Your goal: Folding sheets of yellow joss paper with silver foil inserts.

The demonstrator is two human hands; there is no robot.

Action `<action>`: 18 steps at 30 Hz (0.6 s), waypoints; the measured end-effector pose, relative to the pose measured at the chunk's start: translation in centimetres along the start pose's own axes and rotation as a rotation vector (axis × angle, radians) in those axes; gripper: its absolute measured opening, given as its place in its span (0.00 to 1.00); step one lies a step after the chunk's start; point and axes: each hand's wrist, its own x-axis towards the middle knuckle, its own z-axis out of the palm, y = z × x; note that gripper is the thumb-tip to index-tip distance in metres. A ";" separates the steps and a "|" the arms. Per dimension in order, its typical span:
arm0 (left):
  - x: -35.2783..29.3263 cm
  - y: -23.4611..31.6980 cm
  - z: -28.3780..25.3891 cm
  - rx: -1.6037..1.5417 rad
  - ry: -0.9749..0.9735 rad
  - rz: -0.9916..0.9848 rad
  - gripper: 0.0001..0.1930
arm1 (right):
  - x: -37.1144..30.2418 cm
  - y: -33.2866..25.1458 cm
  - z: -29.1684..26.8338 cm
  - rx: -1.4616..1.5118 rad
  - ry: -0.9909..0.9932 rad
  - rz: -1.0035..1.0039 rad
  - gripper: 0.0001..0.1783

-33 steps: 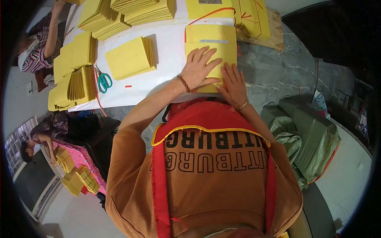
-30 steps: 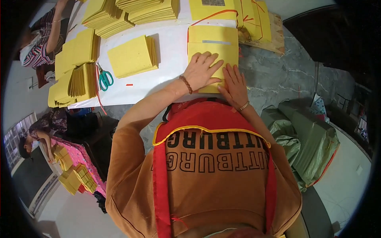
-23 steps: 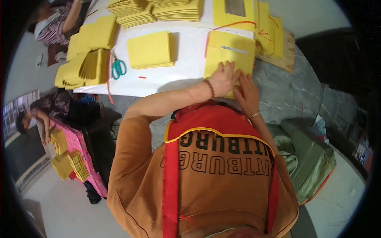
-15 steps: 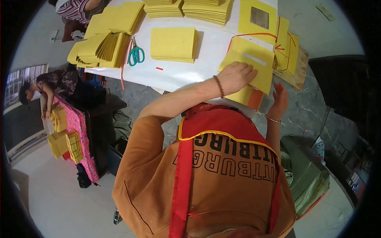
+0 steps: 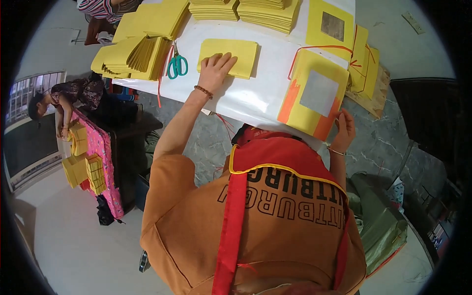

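A: What is new in the head view?
B: The left hand (image 5: 214, 72) is off the right side of the table (image 5: 255, 102) and lies on the yellow stack (image 5: 244, 56) farther left, fingers a little apart; I cannot tell whether it grips; the plain cover that showed at right a second ago is gone from there, and the grey-and-orange sheet (image 5: 315, 93) shows in its place.
A: Meaning what for the work?
B: The hands now serve two spots, I judge; the right hand (image 5: 345, 125) is at the sheet's right edge, fingers bent; clamped on it or not, I cannot tell; nor whether the cover tops the stack.
A: Any containers?
B: A dark bin (image 5: 143, 191), it seems, at near left, partly behind the sleeve (image 5: 169, 182); its inside is hidden; at near right, a bulky green bag (image 5: 382, 233); its contents do not show.
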 end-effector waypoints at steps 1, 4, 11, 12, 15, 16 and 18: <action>0.1 0.1 0.1 0.019 -0.043 -0.029 0.26 | -0.1 -0.5 0.3 0.019 0.016 0.030 0.11; -0.3 0.4 0.3 0.019 -0.098 -0.061 0.30 | -0.4 -0.9 0.5 -0.011 0.039 0.062 0.10; -0.9 1.6 0.9 -0.037 -0.055 -0.122 0.35 | -0.4 -0.3 0.4 -0.073 0.041 0.052 0.10; -0.8 1.6 0.9 -0.035 -0.055 -0.121 0.35 | -0.4 -0.2 0.4 -0.071 0.041 0.052 0.10; -0.5 1.8 1.0 -0.052 -0.059 -0.105 0.35 | -0.3 -0.4 0.1 -0.059 0.042 0.055 0.11; -0.6 1.7 0.9 -0.050 -0.059 -0.111 0.35 | -0.3 -0.7 0.4 -0.044 0.035 0.057 0.11; -0.5 1.5 0.1 -0.090 -0.065 -0.101 0.36 | -0.3 -0.7 0.6 -0.040 0.054 0.056 0.11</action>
